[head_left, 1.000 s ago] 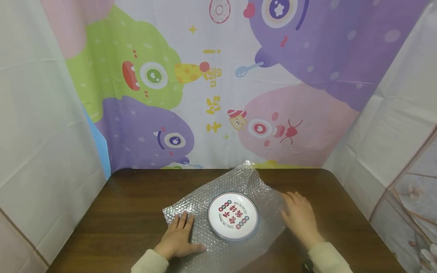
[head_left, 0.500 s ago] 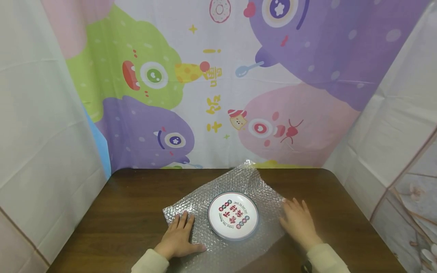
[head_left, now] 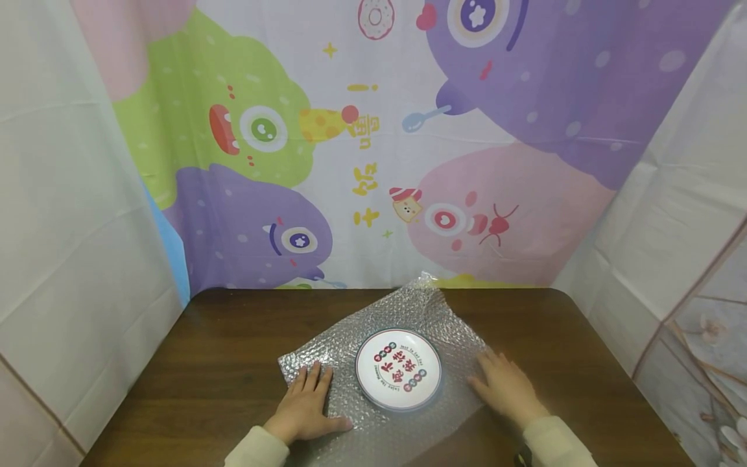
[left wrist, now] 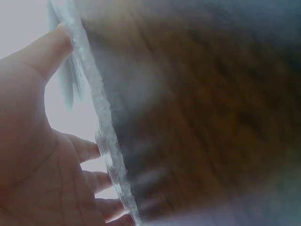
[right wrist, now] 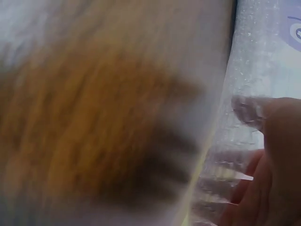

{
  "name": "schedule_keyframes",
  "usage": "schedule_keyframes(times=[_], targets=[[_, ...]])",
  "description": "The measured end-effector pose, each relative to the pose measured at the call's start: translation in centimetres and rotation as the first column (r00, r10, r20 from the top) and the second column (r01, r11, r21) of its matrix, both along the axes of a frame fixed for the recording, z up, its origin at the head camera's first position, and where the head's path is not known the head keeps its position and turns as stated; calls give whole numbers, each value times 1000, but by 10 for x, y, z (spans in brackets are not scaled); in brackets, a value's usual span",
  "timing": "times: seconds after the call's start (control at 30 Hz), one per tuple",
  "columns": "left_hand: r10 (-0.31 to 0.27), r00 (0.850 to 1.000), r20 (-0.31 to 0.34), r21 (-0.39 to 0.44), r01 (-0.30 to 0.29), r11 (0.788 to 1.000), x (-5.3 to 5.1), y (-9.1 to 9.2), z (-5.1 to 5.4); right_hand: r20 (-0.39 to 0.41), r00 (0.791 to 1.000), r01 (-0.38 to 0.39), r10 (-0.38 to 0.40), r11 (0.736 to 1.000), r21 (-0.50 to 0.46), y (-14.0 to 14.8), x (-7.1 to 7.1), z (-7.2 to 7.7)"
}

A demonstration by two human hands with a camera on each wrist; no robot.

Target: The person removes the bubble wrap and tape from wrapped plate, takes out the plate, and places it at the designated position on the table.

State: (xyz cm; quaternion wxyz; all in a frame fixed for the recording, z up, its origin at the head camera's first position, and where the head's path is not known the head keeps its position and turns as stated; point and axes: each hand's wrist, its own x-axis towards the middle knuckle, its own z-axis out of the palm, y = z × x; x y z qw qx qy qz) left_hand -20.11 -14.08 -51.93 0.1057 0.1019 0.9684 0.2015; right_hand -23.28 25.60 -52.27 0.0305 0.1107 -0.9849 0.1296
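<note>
A round white plate with a blue rim and red lettering lies on a sheet of clear bubble wrap. My left hand rests spread on the wrap to the left of the plate. In the left wrist view its fingertips and thumb touch the sheet. At the wrap's right edge, my right hand lies with its fingers extended, the fingertips on the sheet. The right wrist view shows the thumb and fingers against the bubble wrap, somewhat blurred.
The sheet lies on a dark brown wooden table, its far corner reaching the table's back edge. A cartoon-printed curtain hangs behind. White tile-patterned sheets close off both sides.
My right hand has slid a little left and nearer to me along the wrap's right edge, which now lies flatter. My left hand and the plate have stayed in place.
</note>
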Motion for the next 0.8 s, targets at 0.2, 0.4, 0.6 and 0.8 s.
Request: schedule_keyframes(times=[0.2,0.4,0.6,0.8], targets=[[0,1000,-2,-3,0,1000,-1,0,0,76,997,1,2,999,-46,0,0,-1],[1,1000,0,-5,-1,1000,0,0,1,119,993,2,16,988,-154,2,-3,6],[-2,1000,-1,-8,2,1000,1,-1,4,115,993,8,24,963,-268,-2,-7,20],[-3,1000,1,-7,3,1000,1,0,3,82,997,26,4,933,-359,-15,-12,36]])
